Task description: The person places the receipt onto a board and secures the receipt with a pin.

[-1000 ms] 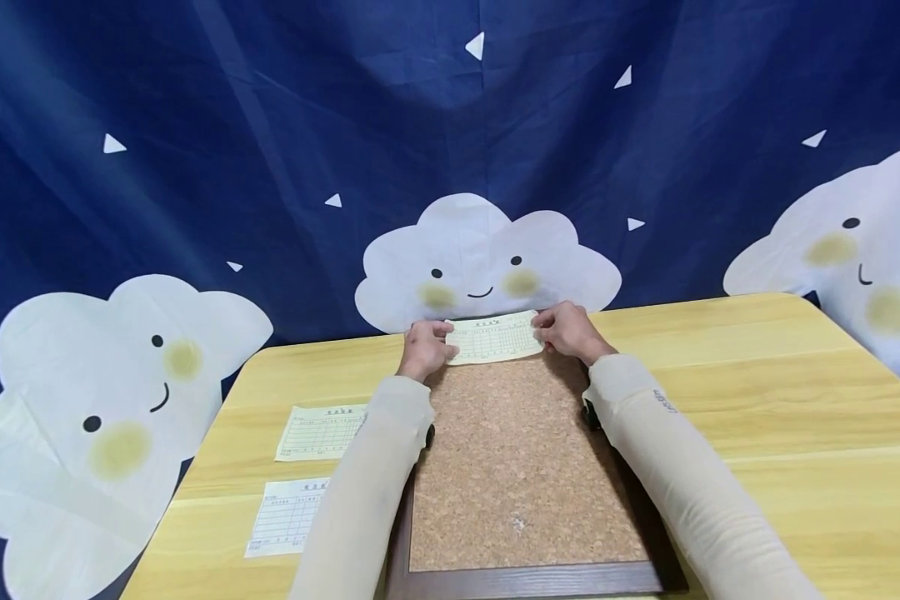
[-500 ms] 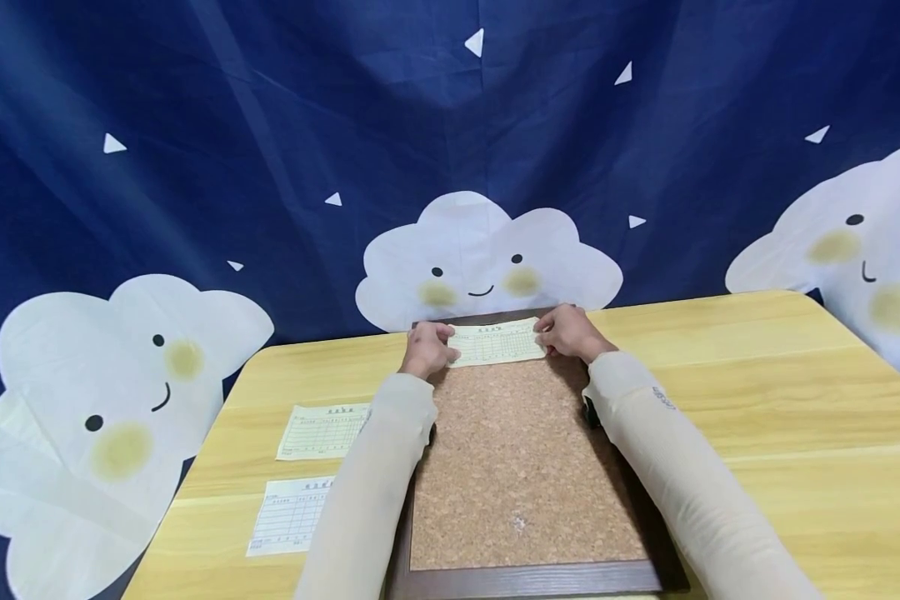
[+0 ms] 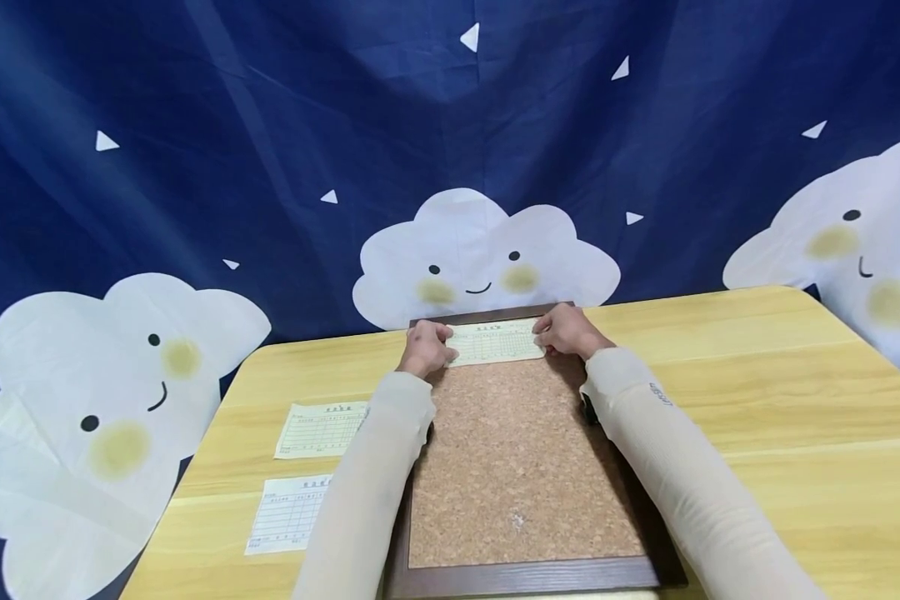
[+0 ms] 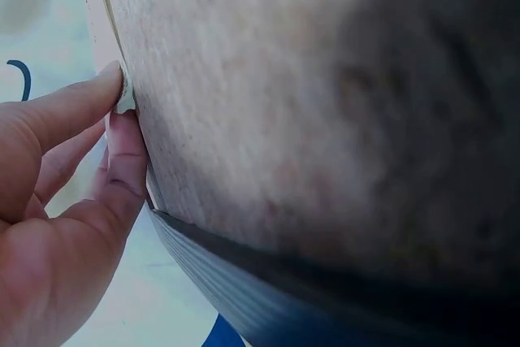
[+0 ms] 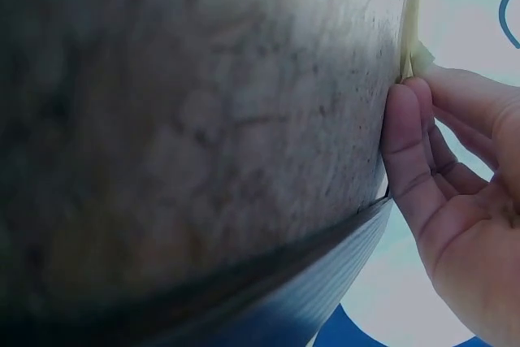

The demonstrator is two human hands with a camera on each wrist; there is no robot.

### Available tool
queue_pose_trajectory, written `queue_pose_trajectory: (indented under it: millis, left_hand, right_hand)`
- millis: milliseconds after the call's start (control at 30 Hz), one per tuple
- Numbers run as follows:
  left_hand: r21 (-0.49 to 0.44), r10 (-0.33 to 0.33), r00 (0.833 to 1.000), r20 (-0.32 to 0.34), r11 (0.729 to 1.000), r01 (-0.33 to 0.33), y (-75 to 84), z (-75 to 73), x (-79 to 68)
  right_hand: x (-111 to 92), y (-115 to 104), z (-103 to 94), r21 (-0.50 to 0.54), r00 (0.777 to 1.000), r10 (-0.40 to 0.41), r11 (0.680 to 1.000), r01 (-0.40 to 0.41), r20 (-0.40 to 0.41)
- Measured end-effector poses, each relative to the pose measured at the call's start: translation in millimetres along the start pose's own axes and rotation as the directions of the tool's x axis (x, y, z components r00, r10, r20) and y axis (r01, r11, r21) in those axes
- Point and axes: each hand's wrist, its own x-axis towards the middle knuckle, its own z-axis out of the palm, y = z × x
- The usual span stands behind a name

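Note:
A pale yellow printed form slip (image 3: 493,342) lies across the top of a cork board (image 3: 525,467) with a dark brown frame (image 3: 525,577). My left hand (image 3: 424,348) pinches the slip's left end between thumb and fingers. At the other end, my right hand (image 3: 567,331) pinches the right edge. In the left wrist view, the left fingers (image 4: 127,152) sit right at the cork surface with a bit of the paper (image 4: 126,93) between them. The right wrist view has the right fingertips (image 5: 406,111) close against the cork, holding the paper's edge (image 5: 418,53).
A second yellow slip (image 3: 318,431) and a white slip (image 3: 288,512) lie on the wooden table (image 3: 780,400) left of the board, partly covered by the left sleeve (image 3: 367,483). A dark blue cloud-print curtain (image 3: 450,100) hangs behind the table.
The slip has come slightly down the board, baring the frame's top edge, and lies flatter than a second ago. Both hands keep their pinch and have barely moved.

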Motion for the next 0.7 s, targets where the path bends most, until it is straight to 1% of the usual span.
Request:
queue_pose_trajectory:
  millis: [267,500,600,700]
  left_hand:
    - [0.015,-0.012,1.0,0.029,1.0,0.012,-1.3,-2.6,-3.4]
    - [0.068,0.004,0.999,0.049,0.998,-0.008,-3.1,-2.4,-2.3]
    - [0.079,-0.01,0.998,0.068,0.997,0.005,-3.1,-4.3,-1.5]
    - [0.081,-0.022,0.996,0.088,0.997,0.014,-3.2,-7.0,-0.4]
  right_hand:
    - [-2,-1,0.7,-0.013,1.0,0.013,1.0,-0.013,0.019]
    - [-3,-3,1.5,-0.053,1.0,0.014,0.999,-0.013,0.014]
    - [-5,-5,-1.6,-0.054,0.999,0.019,0.998,-0.017,0.032]
    - [-8,-6,-8.9,-0.031,0.998,0.015,0.999,-0.013,0.068]
